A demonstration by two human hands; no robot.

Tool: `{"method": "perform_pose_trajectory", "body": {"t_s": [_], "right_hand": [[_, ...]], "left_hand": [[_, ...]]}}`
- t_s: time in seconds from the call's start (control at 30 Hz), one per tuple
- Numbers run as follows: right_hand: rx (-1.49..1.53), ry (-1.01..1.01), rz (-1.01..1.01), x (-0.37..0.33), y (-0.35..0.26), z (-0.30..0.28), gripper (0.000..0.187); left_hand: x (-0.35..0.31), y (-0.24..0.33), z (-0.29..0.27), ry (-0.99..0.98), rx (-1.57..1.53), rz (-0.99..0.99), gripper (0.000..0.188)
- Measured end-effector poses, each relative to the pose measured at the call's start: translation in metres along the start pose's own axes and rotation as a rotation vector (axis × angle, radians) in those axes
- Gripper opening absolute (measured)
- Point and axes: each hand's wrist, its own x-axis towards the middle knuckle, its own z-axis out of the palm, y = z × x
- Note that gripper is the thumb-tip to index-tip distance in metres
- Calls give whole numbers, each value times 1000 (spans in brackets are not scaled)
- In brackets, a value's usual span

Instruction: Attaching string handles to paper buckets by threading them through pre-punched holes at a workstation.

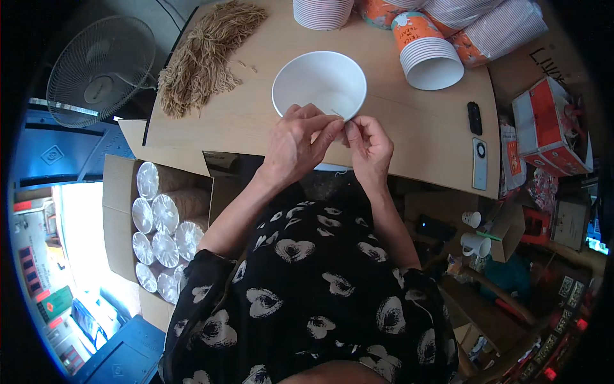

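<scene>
A white paper bucket [320,86] stands at the near edge of the table, its open mouth toward me. At its near rim my left hand [295,142] and my right hand [371,150] meet, both closed in a pinch. A thin cord [337,114] shows its end just inside the rim, by the left fingertips. The fingers hide most of that cord and the spot where it meets the bucket. A large heap of tan twisted cords [204,54] lies at the table's far left.
Stacked orange-and-white paper buckets [430,54] lie at the back right, beside an upright white stack [323,13]. A phone [480,163] and a small black object [474,118] rest near the right edge. Left stand a fan [102,70] and a carton [121,211] of wrapped cup stacks.
</scene>
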Motion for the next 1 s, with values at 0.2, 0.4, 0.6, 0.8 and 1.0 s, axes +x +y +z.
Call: {"method": "perform_pose_trajectory", "body": {"t_s": [0.2,0.4,0.6,0.8,1.0], "right_hand": [[-26,-67,104,-4,11,-8,11],[-213,1,-29,-2,-5,-17,17],[-325,-8,-164,8,-1,-17,14],[-168,-22,-118,12,-5,-22,11],[363,37,179,19,-22,-47,11]], "left_hand": [[0,-5,12,-27,-133,-77,19],[1,-4,19,-2,-118,-86,17],[2,-3,22,0,-100,-81,16],[1,-3,16,39,-50,-61,23],[3,-2,4,6,-110,-217,26]]}}
